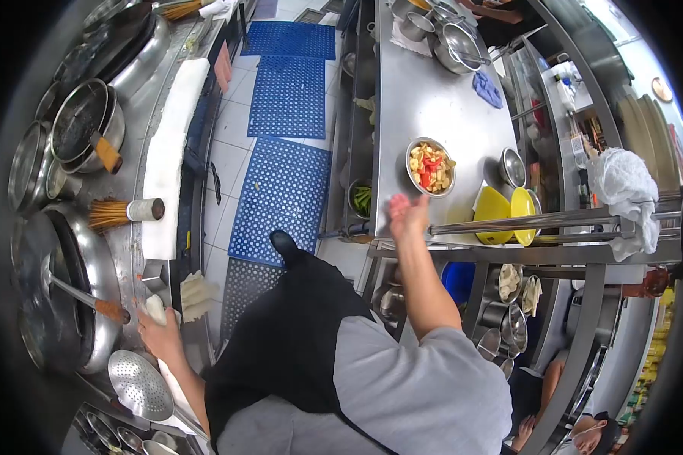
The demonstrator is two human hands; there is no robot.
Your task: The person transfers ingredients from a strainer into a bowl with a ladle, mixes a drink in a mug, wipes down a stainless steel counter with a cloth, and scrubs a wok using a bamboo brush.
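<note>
On the left, my left hand (162,335) is closed around a bunched white cloth (156,309) at the edge of the stove counter. Close by lie a wok ladle (91,300) with a wooden handle and a beige rag (197,296). My right hand (408,216) reaches over the steel table (402,98), fingers apart and holding nothing. Its fingertips are at the near rim of a metal bowl (410,176) of chopped red and pale yellow pieces (431,167); whether they touch it I cannot tell.
Woks (91,280), a bamboo brush (121,212) and a perforated skimmer (140,384) occupy the stove side. Yellow bowls (493,214) stand behind a metal rail (554,221). Blue mats (281,197) cover the aisle. Another person (542,394) is at lower right.
</note>
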